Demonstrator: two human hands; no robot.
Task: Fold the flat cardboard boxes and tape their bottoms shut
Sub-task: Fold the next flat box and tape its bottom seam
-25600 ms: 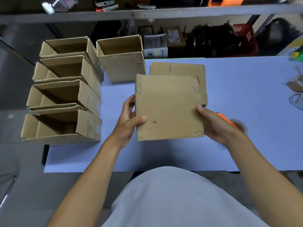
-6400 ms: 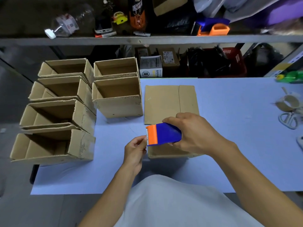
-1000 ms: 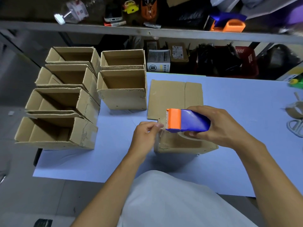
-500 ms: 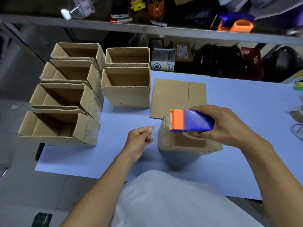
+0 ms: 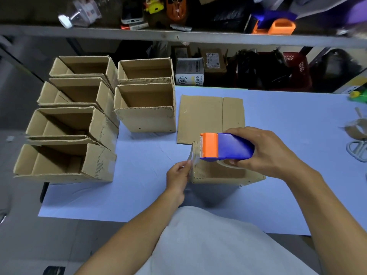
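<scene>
Fingers of the right hand (image 5: 266, 153) wrap a blue-and-orange tape dispenser (image 5: 226, 147) atop an upturned cardboard box (image 5: 220, 171) on the blue tabletop (image 5: 297, 120), while the left hand (image 5: 178, 174) pinches the clear tape end (image 5: 191, 158) against the box's side; a flat box (image 5: 210, 118) lies just behind.

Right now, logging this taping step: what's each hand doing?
Left hand: pinches the clear tape end.
Right hand: grips the tape dispenser over the box.

Packing workshop: cluttered storage shelf (image 5: 178, 37), rows of folded boxes (image 5: 146, 118).
</scene>
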